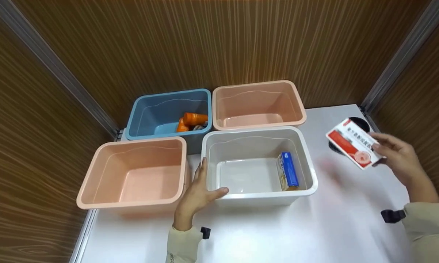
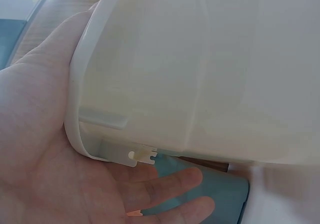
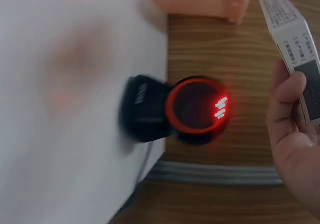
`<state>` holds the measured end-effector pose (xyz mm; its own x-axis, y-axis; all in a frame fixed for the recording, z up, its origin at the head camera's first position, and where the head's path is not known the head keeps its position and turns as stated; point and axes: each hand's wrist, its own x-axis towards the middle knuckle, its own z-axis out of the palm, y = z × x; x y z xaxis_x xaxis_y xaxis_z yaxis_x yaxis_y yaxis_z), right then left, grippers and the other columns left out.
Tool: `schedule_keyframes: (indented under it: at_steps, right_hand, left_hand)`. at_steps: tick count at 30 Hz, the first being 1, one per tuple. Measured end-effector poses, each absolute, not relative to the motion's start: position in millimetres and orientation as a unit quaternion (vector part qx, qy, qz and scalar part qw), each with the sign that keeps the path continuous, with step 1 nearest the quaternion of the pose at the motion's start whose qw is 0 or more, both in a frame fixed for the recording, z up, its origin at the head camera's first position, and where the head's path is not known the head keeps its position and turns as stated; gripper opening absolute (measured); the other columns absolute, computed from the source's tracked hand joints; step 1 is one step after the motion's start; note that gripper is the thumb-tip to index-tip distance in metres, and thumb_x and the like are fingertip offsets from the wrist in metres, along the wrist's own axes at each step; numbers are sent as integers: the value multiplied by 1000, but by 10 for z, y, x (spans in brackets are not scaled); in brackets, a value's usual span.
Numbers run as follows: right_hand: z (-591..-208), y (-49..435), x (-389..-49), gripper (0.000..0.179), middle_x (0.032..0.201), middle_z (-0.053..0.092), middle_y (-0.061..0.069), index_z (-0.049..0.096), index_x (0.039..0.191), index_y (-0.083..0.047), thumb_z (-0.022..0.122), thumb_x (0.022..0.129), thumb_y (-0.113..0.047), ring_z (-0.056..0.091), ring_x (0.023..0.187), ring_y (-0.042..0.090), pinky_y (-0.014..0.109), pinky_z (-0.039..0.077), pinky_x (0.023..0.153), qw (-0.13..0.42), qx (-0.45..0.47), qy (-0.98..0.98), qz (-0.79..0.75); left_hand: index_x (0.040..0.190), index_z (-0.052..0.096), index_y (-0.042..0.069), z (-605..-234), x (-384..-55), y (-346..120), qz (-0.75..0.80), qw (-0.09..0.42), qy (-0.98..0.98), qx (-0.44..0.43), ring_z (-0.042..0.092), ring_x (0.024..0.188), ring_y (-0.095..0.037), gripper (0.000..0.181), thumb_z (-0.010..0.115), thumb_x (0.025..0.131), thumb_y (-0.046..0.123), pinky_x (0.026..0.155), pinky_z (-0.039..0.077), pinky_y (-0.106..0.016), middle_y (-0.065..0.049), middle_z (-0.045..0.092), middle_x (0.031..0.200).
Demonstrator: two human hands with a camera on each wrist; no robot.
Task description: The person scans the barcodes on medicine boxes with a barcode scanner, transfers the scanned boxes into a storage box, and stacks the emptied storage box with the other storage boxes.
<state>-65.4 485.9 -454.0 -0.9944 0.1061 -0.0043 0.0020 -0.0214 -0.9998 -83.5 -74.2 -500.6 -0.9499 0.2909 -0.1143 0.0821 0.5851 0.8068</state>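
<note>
My right hand (image 1: 398,157) pinches a flat red-and-white box (image 1: 354,143) between thumb and fingers, up over the right side of the table. Right behind that box stands a black scanner (image 1: 359,124), partly covered by it in the head view. The right wrist view shows the scanner's round face (image 3: 197,106) with an orange ring and lit red dots. My left hand (image 1: 199,193) rests against the front left corner of the white bin (image 1: 256,196). Its fingers (image 2: 165,189) stretch out along the bin's outside, and its thumb lies at the front rim.
A blue-and-yellow box (image 1: 288,171) stands inside the white bin, at its right wall. Behind are a blue bin (image 1: 168,95) with several orange items (image 1: 195,119) and a peach bin (image 1: 258,86). Another peach bin (image 1: 132,202) is on the left. Wood-patterned walls (image 1: 219,44) surround the table.
</note>
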Motion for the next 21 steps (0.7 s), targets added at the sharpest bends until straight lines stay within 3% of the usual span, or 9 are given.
schedule_keyframes:
  at_steps: [5, 11, 17, 21]
  right_hand:
    - [-4144, 4531, -881, 44, 112, 61, 6, 60, 139, -11, 61, 97, 5, 63, 89, 16, 26, 57, 67, 85, -2, -691, 718]
    - [-3789, 4119, -1243, 56, 96, 61, 11, 56, 139, -8, 50, 91, 20, 65, 81, 18, 30, 59, 60, 103, 50, -670, 734]
    - [-3677, 3704, -1608, 76, 102, 55, 13, 35, 158, -17, 47, 89, 12, 63, 80, 13, 31, 59, 58, 124, 20, -798, 590]
    - [-3670, 3474, -1813, 79, 118, 54, 24, 24, 163, -23, 45, 92, 6, 62, 89, 22, 28, 58, 58, 99, 11, -855, 509]
  left_hand:
    - [164, -3, 23, -5006, -844, -751, 443, 116, 883, 106, 13, 150, -40, 127, 77, 76, 67, 114, 25, -58, -13, 1, 168]
    - [164, -3, 25, -5015, -843, -750, 441, 115, 884, 105, 20, 148, -41, 125, 78, 77, 64, 112, 28, -60, -15, 4, 168]
    - [164, -1, 26, -5026, -848, -753, 445, 114, 883, 101, 19, 148, -40, 125, 79, 76, 64, 113, 26, -61, -12, 4, 169]
    - [164, -2, 25, -5033, -846, -754, 447, 115, 881, 106, 20, 148, -41, 125, 79, 77, 64, 112, 27, -61, -13, 4, 168]
